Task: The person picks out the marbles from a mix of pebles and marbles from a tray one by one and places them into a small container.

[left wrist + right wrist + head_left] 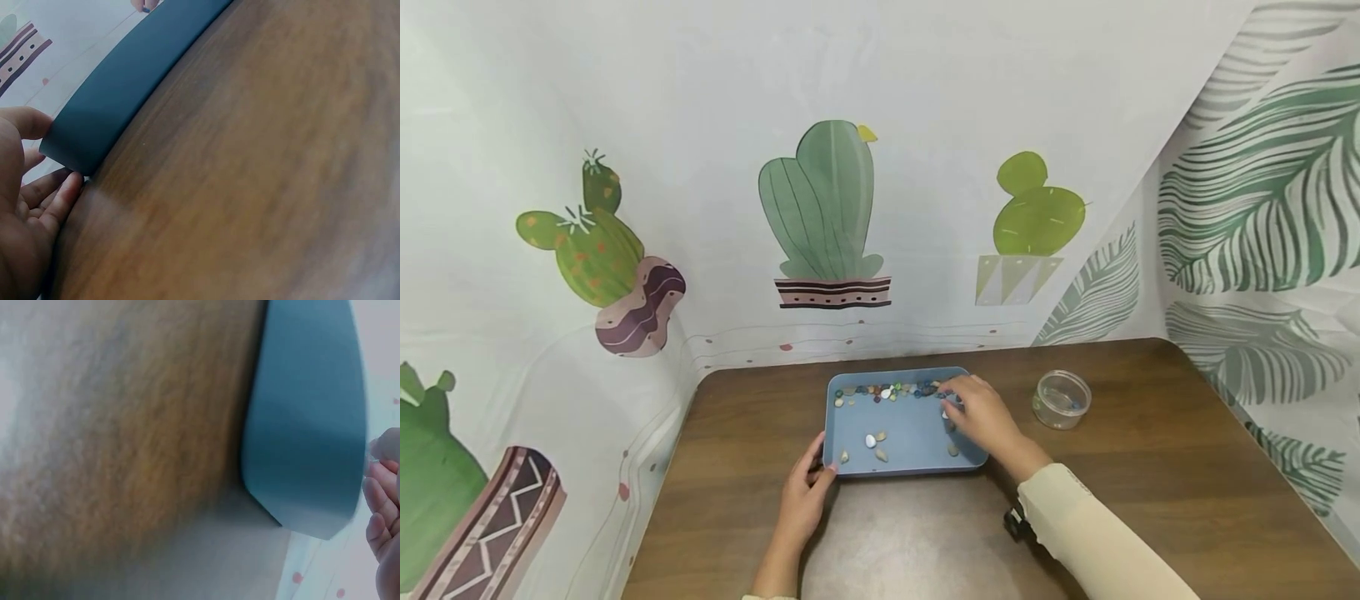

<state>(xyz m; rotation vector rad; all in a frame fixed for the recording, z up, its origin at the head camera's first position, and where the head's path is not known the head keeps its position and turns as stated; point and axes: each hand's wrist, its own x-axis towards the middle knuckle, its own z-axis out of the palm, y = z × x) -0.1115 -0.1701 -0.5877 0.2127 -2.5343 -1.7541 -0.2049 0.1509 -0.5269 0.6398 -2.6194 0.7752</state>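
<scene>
A blue rectangular tray (910, 433) lies on the table. My left hand (805, 500) grips its near left corner, thumb at the rim and fingers against the outer wall. Above the tray's right end, my right hand (981, 414) has its fingers bent down, and a small bead-like piece shows at its fingertips, mostly hidden. Coloured glass beads and pebbles (887, 392) form a row along the far side. A white shell (870, 440) and several tan shells (882, 455) lie nearer the front; another tan shell (953, 449) is at the right.
A round clear tub (1062, 400) with a bit of blue inside stands right of the tray on the brown wooden table (737, 450). A white cloth (940, 317) printed with cacti hangs behind the table's far edge. A black strap (1017, 523) shows at the right wrist.
</scene>
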